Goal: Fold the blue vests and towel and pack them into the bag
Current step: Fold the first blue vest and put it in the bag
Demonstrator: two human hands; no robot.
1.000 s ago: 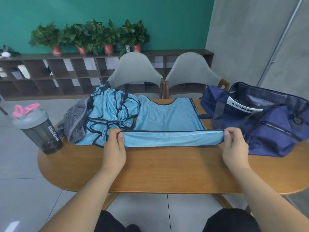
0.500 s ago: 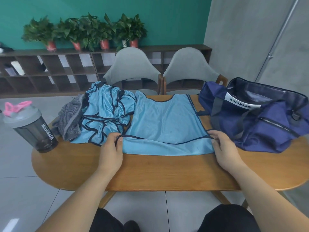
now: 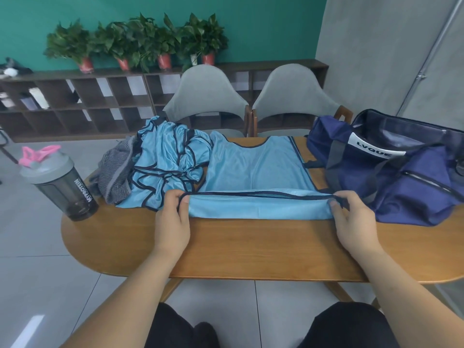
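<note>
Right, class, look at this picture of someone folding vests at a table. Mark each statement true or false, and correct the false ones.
1. The left hand and the right hand each pinch a near corner of the flat vest. True.
2. The bag is zipped shut. False: the bag's top gapes open.
3. The shaker bottle stands upright at the left end of the table. True.
4. The grey towel is packed in the bag. False: the grey towel lies on the table, left of the crumpled vests.
</note>
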